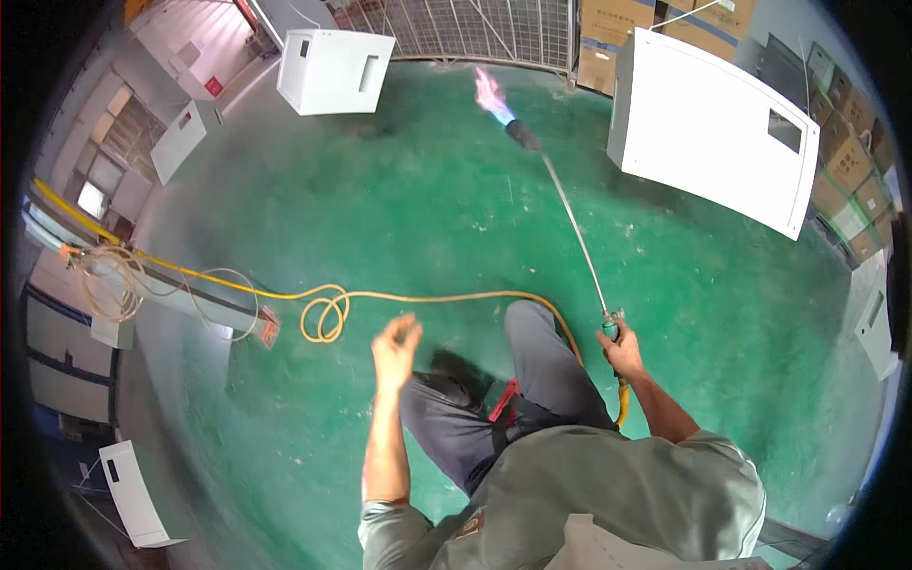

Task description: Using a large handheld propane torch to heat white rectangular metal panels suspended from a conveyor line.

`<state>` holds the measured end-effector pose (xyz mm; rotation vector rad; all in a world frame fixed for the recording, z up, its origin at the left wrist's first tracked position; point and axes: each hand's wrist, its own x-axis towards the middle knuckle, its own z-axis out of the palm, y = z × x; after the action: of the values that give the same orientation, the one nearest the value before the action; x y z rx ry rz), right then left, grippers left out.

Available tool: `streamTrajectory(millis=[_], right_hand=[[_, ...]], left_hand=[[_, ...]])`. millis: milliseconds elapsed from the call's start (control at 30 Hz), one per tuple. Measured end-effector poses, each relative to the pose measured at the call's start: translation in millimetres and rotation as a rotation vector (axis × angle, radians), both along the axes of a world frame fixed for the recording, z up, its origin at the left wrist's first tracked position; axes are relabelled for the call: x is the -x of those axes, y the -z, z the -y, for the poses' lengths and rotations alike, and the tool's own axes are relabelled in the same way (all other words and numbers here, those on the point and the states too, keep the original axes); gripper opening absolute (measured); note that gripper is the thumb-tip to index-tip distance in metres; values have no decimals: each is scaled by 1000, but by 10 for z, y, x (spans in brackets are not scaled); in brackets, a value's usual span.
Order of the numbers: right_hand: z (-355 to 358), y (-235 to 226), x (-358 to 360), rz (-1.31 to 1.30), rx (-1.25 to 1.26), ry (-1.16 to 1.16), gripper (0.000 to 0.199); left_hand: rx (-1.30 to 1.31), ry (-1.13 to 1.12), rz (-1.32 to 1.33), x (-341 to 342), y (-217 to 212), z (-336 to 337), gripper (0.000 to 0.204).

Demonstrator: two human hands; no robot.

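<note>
My right hand (pixel 622 351) is wrapped round the green handle of a long gas torch (pixel 573 223). The thin metal tube reaches forward to a dark nozzle (pixel 522 135), where a blue and pink flame (pixel 490 97) burns, pointing away from me. From the handle's lower end runs a yellow hose (pixel 427 298), passing my right knee and looping on the floor. My left hand (pixel 394 350) is raised in front of my left thigh, its fingers curled together with nothing visible in them. The flame lies between two hanging white metal housings, touching neither.
A large white housing (pixel 708 128) hangs at the far right, a smaller one (pixel 334 72) at the far left. Further white panels (pixel 180 141) hang along the left. Behind stand a wire mesh fence (pixel 465 33) and stacked cartons (pixel 845 152). The green floor (pixel 399 209) spreads between them.
</note>
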<state>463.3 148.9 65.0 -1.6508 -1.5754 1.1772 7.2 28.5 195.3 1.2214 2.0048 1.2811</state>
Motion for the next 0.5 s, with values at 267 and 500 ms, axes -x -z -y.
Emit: streamTrajectory(millis=[267,500], right_hand=[[-907,-800,1086,-128,97,-216,51],[-1768,-1552,2068,-161,17,-313,36]], left_hand=[[985,-211,-388,-211,1306,817,94],[1057,-314,-384,-117,1186,532,86]])
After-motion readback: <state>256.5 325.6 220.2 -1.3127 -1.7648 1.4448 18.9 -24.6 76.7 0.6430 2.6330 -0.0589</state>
